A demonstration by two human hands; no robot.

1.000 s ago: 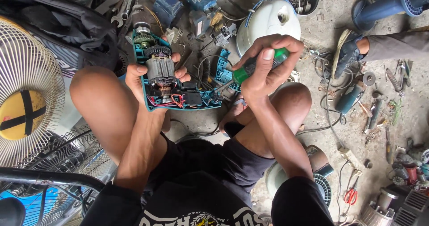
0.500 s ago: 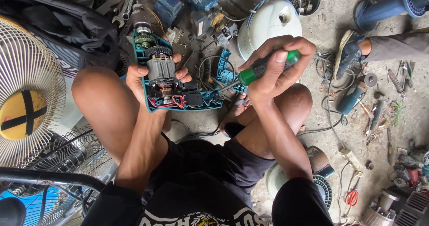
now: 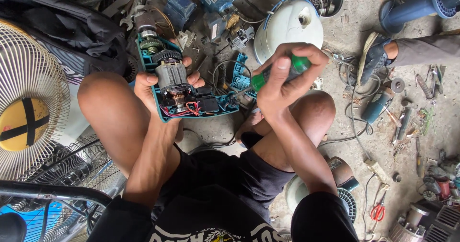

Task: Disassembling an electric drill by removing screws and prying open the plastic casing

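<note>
Screwdriver tip now at the right end of the teal drill half-shell, closer in than 1 s ago. Left hand grips the shell from under, motor and red wires exposed, held above the knees. Right hand closed round the green handle. Looks like mid-teardown (or refit, can't tell); next needs tip seated square, shell kept steady.

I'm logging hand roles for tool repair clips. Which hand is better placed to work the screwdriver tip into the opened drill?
The right hand: it grips the green-handled screwdriver, tip aimed at the opened drill. The left hand is occupied cradling the drill's teal shell from beneath.
</note>
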